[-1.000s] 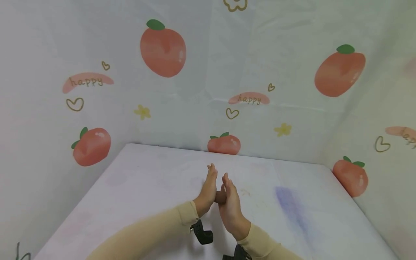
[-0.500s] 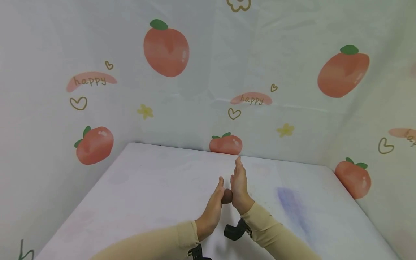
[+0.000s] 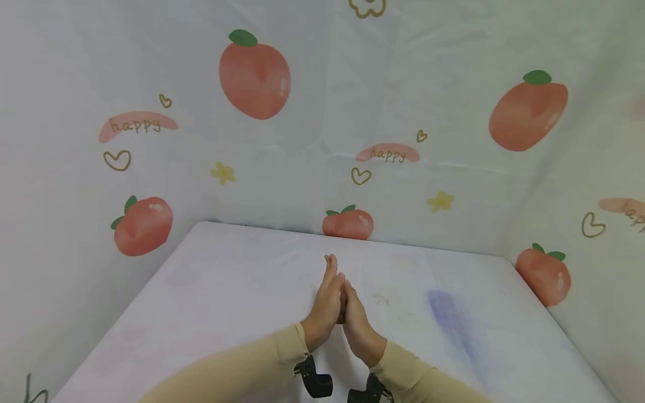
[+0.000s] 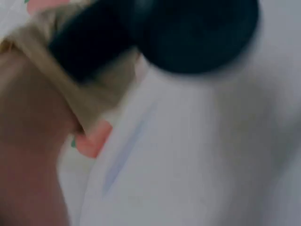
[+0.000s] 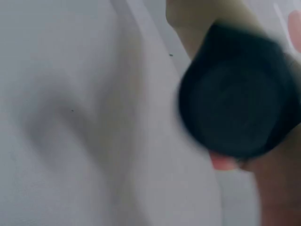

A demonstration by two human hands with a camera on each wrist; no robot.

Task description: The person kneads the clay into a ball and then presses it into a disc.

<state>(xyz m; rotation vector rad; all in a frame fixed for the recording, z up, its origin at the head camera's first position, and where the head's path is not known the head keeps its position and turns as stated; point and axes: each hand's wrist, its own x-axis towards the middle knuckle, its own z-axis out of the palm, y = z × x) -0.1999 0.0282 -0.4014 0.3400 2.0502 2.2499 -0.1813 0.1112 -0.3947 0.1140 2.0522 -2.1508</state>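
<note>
In the head view my left hand (image 3: pixel 326 302) and right hand (image 3: pixel 359 324) stand palm to palm above the white table (image 3: pixel 227 280), fingers straight and pointing away from me. A small brown lump (image 3: pixel 342 307) is pressed between the two palms; only a sliver of it shows. The left fingertips reach further forward than the right ones. Both forearms wear beige sleeves (image 3: pixel 242 364). Both wrist views are blurred: each shows the other wrist's black camera (image 4: pixel 188 33) (image 5: pixel 240 94) and the white table, not the lump.
Walls covered in a white sheet printed with peaches and "happy" close in the table at the back (image 3: pixel 347 224), left and right. A faint bluish smear (image 3: pixel 448 313) marks the tabletop to the right of my hands.
The hands keep sliding against each other with the lump between them: the right hand has drawn back toward me and the left has pushed forward, the reverse of half a second ago.
</note>
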